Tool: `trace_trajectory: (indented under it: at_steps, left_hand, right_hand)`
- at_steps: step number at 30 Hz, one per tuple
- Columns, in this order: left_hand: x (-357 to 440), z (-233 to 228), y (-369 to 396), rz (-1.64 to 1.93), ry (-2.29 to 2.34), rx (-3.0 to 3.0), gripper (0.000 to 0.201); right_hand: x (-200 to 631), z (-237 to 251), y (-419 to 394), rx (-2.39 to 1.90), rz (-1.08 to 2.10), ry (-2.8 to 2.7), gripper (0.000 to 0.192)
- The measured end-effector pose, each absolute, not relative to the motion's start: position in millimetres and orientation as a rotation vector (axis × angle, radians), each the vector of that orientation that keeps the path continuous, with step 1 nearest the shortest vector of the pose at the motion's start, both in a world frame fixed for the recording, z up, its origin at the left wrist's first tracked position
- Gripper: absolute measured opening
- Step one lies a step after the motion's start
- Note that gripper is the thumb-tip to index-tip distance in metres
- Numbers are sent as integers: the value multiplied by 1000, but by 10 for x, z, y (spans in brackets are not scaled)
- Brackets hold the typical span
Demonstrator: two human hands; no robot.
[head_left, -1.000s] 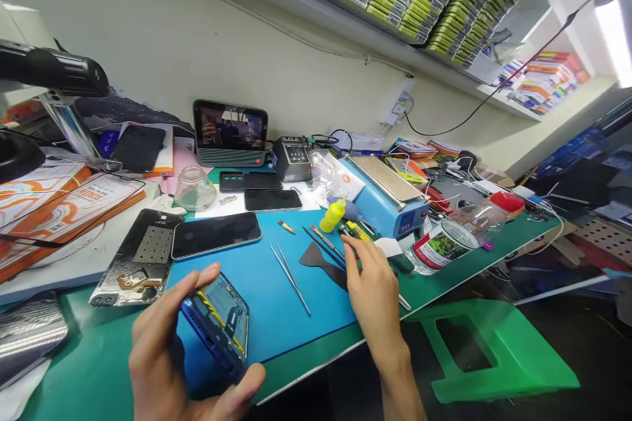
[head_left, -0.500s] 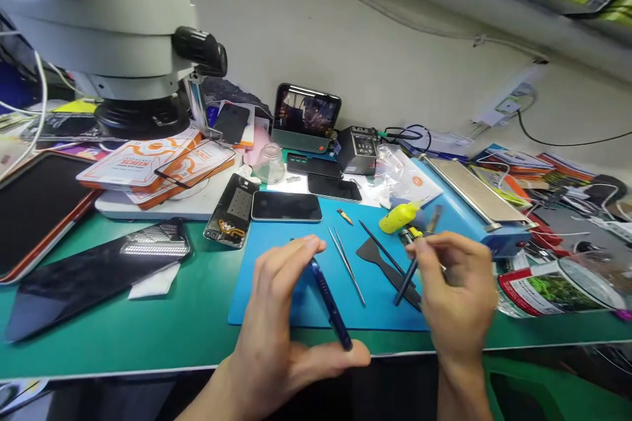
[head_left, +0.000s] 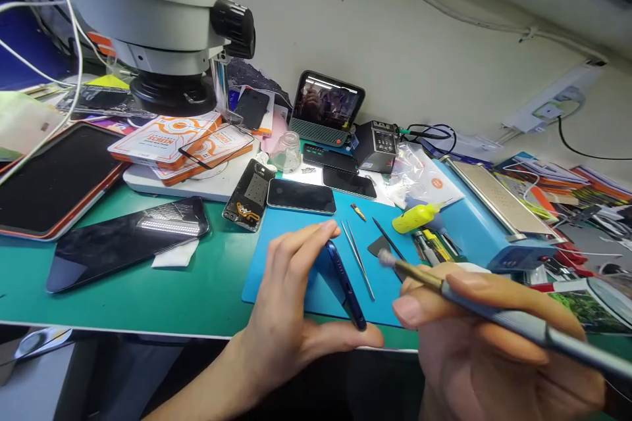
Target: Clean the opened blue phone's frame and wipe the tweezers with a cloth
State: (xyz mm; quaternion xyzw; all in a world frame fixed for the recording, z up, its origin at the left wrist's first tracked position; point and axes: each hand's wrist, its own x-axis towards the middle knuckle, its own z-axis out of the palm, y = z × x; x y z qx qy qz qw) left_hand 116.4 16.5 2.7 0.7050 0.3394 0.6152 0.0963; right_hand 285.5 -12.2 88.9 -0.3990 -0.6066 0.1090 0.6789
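Note:
My left hand (head_left: 281,316) grips a dark blue phone (head_left: 346,286) by its edges, fingers at the top and thumb at the bottom, with its narrow port edge turned towards me. Between the fingers of my right hand (head_left: 488,335) is a small brush (head_left: 494,316) with a brass-coloured ferrule and a grey-blue handle. Its pale bristle tip points left at the phone, apart from it. Beyond the hands, tweezers (head_left: 358,260), a thin black stick (head_left: 389,239) and a dark flat scraper (head_left: 379,247), partly hidden by the brush, lie on the blue mat (head_left: 296,227).
A microscope (head_left: 162,20) stands at the left above orange-white boxes (head_left: 162,138). Several phones, including a black screen (head_left: 133,243) and an opened phone (head_left: 249,194), lie around the mat. To the right are a yellow bottle (head_left: 415,218) and a blue heating plate machine (head_left: 484,223).
My right hand has come nearer the camera and turned the brush so its bristles point left towards the phone. The view has shifted left; my left hand still holds the phone.

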Motion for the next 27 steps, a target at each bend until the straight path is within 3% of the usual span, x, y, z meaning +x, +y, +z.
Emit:
trace_trajectory:
  at_steps: [6,14,21,27]
  left_hand:
    - [1139,50,189,1781,1011,2156,105]
    - [1128,70,208,1735,967,2197,122]
    - [1126,70,213,1751,965,2197,105]
    - [1120,50,198,1754,994,2155,107]
  right_hand:
    - [2798,1036,81,-845,329,-1428,41]
    - [2623,936,272,-686,133,-1566,20]
    - [2610,923,359,-623,97,-1602,15]
    - [2612,892,365,-642,79,-1590,19]
